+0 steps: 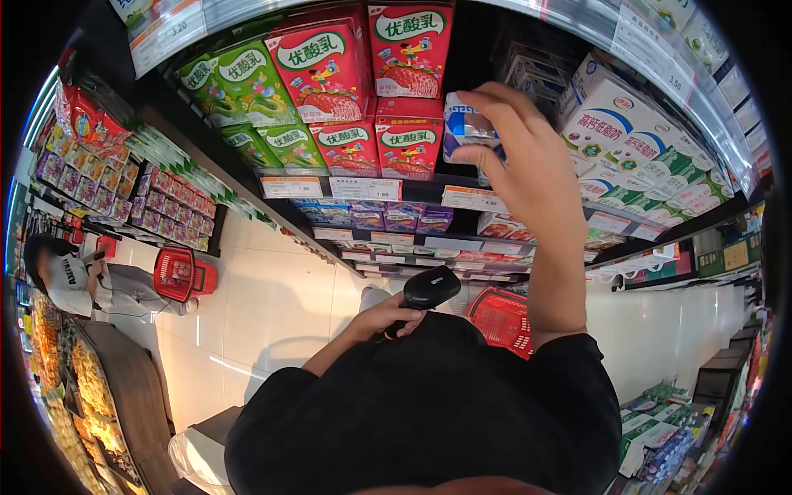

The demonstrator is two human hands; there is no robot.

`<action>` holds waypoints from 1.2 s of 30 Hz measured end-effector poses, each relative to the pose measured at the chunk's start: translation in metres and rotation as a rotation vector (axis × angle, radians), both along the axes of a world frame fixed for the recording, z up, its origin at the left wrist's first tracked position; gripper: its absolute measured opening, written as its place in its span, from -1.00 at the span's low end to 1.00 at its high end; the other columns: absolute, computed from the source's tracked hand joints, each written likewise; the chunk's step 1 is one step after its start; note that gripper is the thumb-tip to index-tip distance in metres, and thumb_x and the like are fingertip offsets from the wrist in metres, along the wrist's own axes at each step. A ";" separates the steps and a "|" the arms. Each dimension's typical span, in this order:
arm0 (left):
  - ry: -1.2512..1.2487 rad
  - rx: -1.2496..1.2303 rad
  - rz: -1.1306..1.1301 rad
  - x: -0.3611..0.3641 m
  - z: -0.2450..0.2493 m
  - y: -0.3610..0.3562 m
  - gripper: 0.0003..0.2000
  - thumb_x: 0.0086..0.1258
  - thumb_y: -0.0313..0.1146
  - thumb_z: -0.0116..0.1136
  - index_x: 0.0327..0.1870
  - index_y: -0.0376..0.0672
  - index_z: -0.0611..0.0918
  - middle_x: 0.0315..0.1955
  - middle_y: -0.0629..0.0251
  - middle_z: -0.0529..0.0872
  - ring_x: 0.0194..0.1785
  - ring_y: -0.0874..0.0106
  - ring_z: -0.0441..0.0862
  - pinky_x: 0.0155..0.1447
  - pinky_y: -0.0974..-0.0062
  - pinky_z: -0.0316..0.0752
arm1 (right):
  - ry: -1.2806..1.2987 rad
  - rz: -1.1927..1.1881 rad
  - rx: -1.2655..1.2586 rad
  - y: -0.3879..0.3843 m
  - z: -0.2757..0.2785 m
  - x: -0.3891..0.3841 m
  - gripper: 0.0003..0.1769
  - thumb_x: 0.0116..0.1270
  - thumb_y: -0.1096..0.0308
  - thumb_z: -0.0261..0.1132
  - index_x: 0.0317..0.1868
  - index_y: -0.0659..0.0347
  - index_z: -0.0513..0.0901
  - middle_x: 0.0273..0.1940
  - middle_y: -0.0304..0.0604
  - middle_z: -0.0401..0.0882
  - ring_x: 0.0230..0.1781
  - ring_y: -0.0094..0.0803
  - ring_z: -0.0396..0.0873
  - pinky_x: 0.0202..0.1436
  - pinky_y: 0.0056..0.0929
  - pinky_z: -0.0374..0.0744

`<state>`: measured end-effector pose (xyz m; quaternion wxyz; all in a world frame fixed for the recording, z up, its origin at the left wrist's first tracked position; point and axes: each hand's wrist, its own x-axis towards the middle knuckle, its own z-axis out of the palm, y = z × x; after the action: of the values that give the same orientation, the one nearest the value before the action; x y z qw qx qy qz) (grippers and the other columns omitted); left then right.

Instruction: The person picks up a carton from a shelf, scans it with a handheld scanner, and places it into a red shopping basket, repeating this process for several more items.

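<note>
My right hand (520, 153) is raised at the shelf, fingers and thumb wrapped round a small blue and white carton (466, 128). That carton is just right of the red drink cartons (410, 144), at the shelf's front. Green cartons (247, 82) stand further left, and white milk boxes (623, 124) lie to the right of my hand. Low in front of my body, my left hand (388, 318) grips a black handheld device (431, 287) with a rounded head.
Price labels (365, 188) line the shelf edge. A red basket (502, 320) is on the floor by my right side. At the left, a person (74, 280) stands near another red basket (177, 272). Stacked boxes (652, 433) are at the lower right.
</note>
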<state>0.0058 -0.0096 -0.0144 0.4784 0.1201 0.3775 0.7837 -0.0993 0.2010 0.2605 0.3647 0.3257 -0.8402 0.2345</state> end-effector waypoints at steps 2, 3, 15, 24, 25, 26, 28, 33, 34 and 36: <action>-0.003 -0.003 0.004 0.000 -0.003 -0.001 -0.60 0.40 -0.24 0.22 0.14 -0.24 0.43 -0.54 0.40 0.42 -0.59 0.59 0.40 -0.47 0.61 0.32 | -0.113 -0.096 0.015 -0.003 -0.006 -0.006 -0.54 0.14 0.29 0.41 0.05 0.17 0.55 -0.02 -0.12 0.59 -0.08 -0.11 0.60 0.03 -0.19 0.56; -0.006 -0.005 0.008 0.000 -0.003 -0.001 -0.62 0.40 -0.25 0.22 0.12 -0.24 0.44 -0.54 0.40 0.42 -0.59 0.59 0.41 -0.47 0.60 0.33 | -0.114 -0.096 0.015 -0.004 -0.008 -0.008 -0.54 0.14 0.29 0.41 0.05 0.17 0.55 -0.02 -0.12 0.59 -0.08 -0.11 0.60 0.03 -0.19 0.56; -0.016 0.000 0.054 -0.001 0.002 0.003 -0.61 0.37 -0.27 0.23 0.10 -0.24 0.42 -0.57 0.38 0.44 -0.62 0.60 0.40 -0.52 0.62 0.31 | -0.114 -0.203 0.255 0.001 -0.008 -0.015 -0.73 0.20 0.48 0.20 -0.06 0.25 0.52 -0.14 -0.09 0.66 -0.05 -0.07 0.64 0.21 -0.17 0.53; -0.058 0.017 0.050 -0.001 -0.010 0.005 -0.57 0.38 -0.28 0.20 0.17 -0.29 0.41 -0.57 0.38 0.44 -0.62 0.59 0.41 -0.50 0.62 0.33 | 0.220 0.399 -0.494 0.043 -0.084 0.061 -0.73 0.29 0.64 0.12 0.01 0.38 0.52 -0.35 0.01 0.57 -0.41 -0.29 0.61 -0.34 -0.44 0.55; -0.053 0.016 0.085 -0.001 -0.002 0.006 -0.58 0.39 -0.27 0.18 0.16 -0.29 0.42 -0.57 0.38 0.43 -0.62 0.59 0.40 -0.50 0.63 0.33 | 0.139 0.278 -0.652 0.049 -0.126 0.061 -0.78 0.32 0.61 0.13 -0.03 0.37 0.53 -0.40 -0.04 0.52 -0.47 -0.36 0.53 -0.41 -0.48 0.49; -0.052 0.011 0.123 0.000 0.002 0.006 -0.59 0.40 -0.25 0.17 0.15 -0.28 0.43 -0.57 0.39 0.43 -0.62 0.59 0.40 -0.50 0.63 0.32 | 0.056 0.154 -0.809 0.052 -0.170 0.061 -0.83 0.34 0.59 0.15 -0.07 0.36 0.53 -0.45 -0.10 0.47 -0.54 -0.44 0.46 -0.47 -0.53 0.43; -0.093 0.068 0.106 -0.003 -0.001 0.006 -0.63 0.41 -0.31 0.14 0.14 -0.29 0.42 -0.55 0.38 0.43 -0.61 0.59 0.39 -0.48 0.62 0.32 | -0.367 -0.286 -0.866 0.057 -0.235 0.066 -0.81 0.32 0.53 0.22 -0.06 0.34 0.54 -0.40 -0.12 0.46 -0.46 -0.44 0.46 -0.39 -0.50 0.43; -0.040 -0.011 0.036 -0.006 0.003 0.014 -0.59 0.40 -0.24 0.16 0.13 -0.33 0.44 -0.58 0.39 0.43 -0.65 0.60 0.38 -0.52 0.61 0.29 | -0.114 -0.696 -0.754 0.057 -0.249 0.047 -0.54 0.14 0.44 0.41 0.03 0.36 0.47 -0.11 0.01 0.43 -0.10 -0.14 0.45 0.00 -0.25 0.45; -0.039 -0.014 0.024 -0.007 0.001 0.015 -0.59 0.40 -0.24 0.16 0.13 -0.33 0.44 -0.58 0.39 0.43 -0.65 0.60 0.38 -0.52 0.61 0.29 | -0.066 -0.755 -0.744 0.059 -0.250 0.042 -0.42 0.10 0.40 0.46 0.10 0.35 0.42 -0.01 0.04 0.38 0.04 -0.10 0.40 0.12 -0.19 0.39; -0.038 -0.019 0.002 -0.006 -0.005 0.015 -0.59 0.40 -0.24 0.16 0.12 -0.32 0.45 -0.60 0.39 0.42 -0.67 0.60 0.38 -0.54 0.62 0.28 | -0.100 -0.730 -0.780 0.058 -0.254 0.034 -0.26 0.02 0.33 0.54 0.16 0.36 0.35 0.07 0.11 0.31 0.13 -0.02 0.31 0.19 -0.12 0.33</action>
<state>-0.0001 0.0055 -0.0194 0.4860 0.1002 0.3758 0.7827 -0.0653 0.2592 0.0070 0.4761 -0.1588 -0.7655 0.4026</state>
